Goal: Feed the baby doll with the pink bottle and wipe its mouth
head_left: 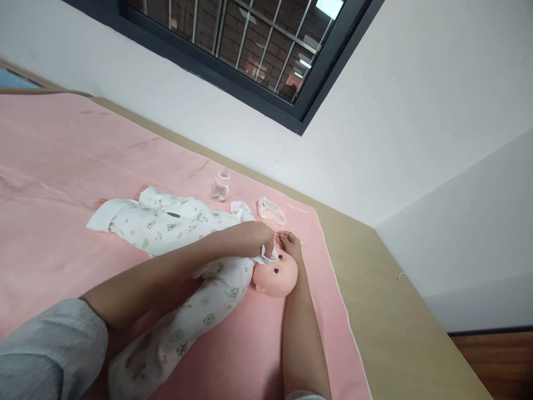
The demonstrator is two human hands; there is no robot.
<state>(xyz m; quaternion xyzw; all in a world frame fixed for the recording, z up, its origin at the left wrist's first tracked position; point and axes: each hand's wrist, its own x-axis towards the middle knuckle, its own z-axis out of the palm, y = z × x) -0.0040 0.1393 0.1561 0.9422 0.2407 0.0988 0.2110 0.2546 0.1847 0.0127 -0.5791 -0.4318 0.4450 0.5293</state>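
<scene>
A baby doll (277,278) lies on its back on a pink mat (258,344), its head toward the right. It wears a white outfit (200,222) with small animal prints. My left hand (258,239) is closed on a white wipe (268,257) and presses it against the lower part of the doll's face. The wipe and my fingers hide the mouth. My right hand (290,244) rests at the far side of the head, fingers loosely apart, with the forearm along the crown. Nothing shows in that hand.
Beyond the doll's body stands a small baby bottle (220,184) with a pale pink collar. A wipes packet (271,211) lies just past my hands. The mat covers a wooden surface (375,289) that meets a white wall (437,111) under a dark-framed window (300,125).
</scene>
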